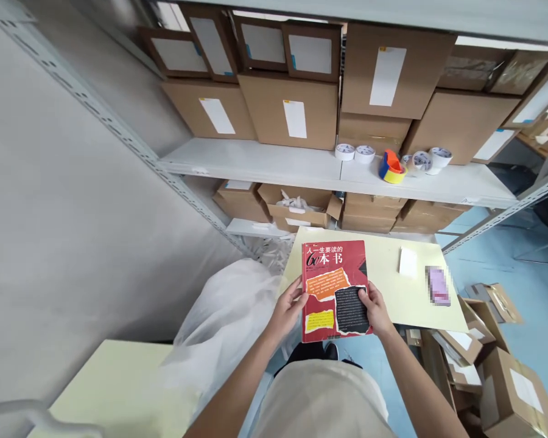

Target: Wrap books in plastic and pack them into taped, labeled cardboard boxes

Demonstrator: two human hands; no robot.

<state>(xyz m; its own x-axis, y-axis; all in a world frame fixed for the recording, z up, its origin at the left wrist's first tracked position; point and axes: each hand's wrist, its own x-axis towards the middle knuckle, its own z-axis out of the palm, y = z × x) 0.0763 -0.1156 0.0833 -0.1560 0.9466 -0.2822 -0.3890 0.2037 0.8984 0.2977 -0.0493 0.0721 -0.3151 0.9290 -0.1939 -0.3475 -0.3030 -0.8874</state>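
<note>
A red book (pixel 320 243) with orange, black and yellow patches on its cover is held upright in front of me, its cover toward me. My left hand (pixel 288 309) grips its left edge, thumb on the front. On the opposite edge, my right hand (pixel 375 309) holds it the same way, with the thumb over the black patch. The fingers behind the book are hidden. Behind and below it is a pale yellow table (pixel 383 255). A small white item (pixel 408 262) and a blurred purple item (pixel 438 286) lie on the table to the right.
Cardboard boxes (pixel 288 115) fill the shelf (pixel 265 159) ahead. White tape rolls (pixel 364 154) and a red, blue and yellow tape dispenser (pixel 393 167) sit on its front. A translucent white sheet (pixel 228 310) bulges at left. More boxes (pixel 516 389) crowd the floor at right.
</note>
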